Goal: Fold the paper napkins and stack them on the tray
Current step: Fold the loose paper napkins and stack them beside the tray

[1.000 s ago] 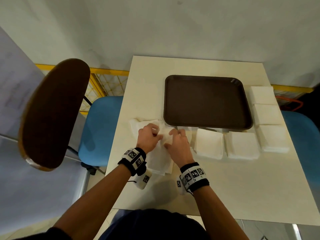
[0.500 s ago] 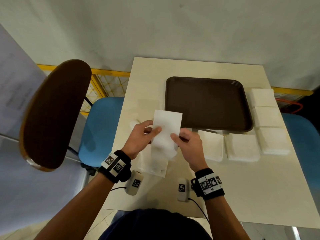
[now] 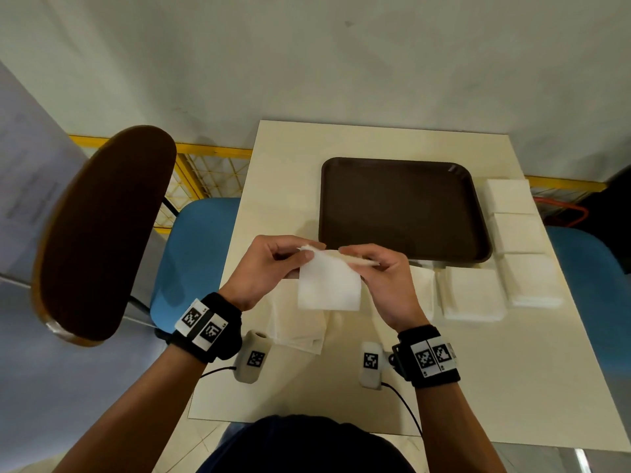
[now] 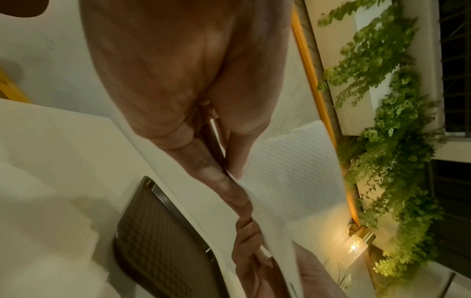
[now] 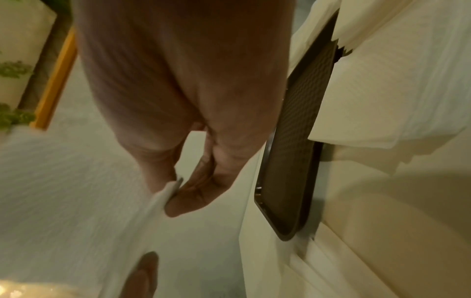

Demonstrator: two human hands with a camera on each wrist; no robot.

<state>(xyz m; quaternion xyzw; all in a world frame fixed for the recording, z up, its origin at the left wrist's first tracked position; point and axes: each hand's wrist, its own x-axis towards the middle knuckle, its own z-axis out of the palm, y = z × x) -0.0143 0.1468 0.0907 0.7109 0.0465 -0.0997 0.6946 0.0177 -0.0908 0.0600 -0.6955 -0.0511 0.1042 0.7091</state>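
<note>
A white paper napkin (image 3: pixel 329 285) hangs in the air above the table's near left part, doubled over along its top edge. My left hand (image 3: pixel 273 264) pinches its top left corner and my right hand (image 3: pixel 379 271) pinches its top right corner. The left wrist view shows the embossed napkin (image 4: pixel 288 181) held between thumb and fingers. In the right wrist view the napkin (image 5: pixel 142 221) is clamped at its edge by thumb and forefinger. The dark brown tray (image 3: pixel 403 209) lies just beyond the hands, with nothing on it. More napkins (image 3: pixel 300 322) lie on the table under the held one.
Stacks of white napkins (image 3: pixel 473 291) line the tray's near edge and its right side (image 3: pixel 512 213) on the cream table (image 3: pixel 478 387). A chair with a brown back (image 3: pixel 102 230) and blue seat stands left; another blue seat (image 3: pixel 594 288) is at the right.
Both hands lifted a napkin off the pile on the table, held it up unfolded, and have now brought its top half over so it hangs doubled.
</note>
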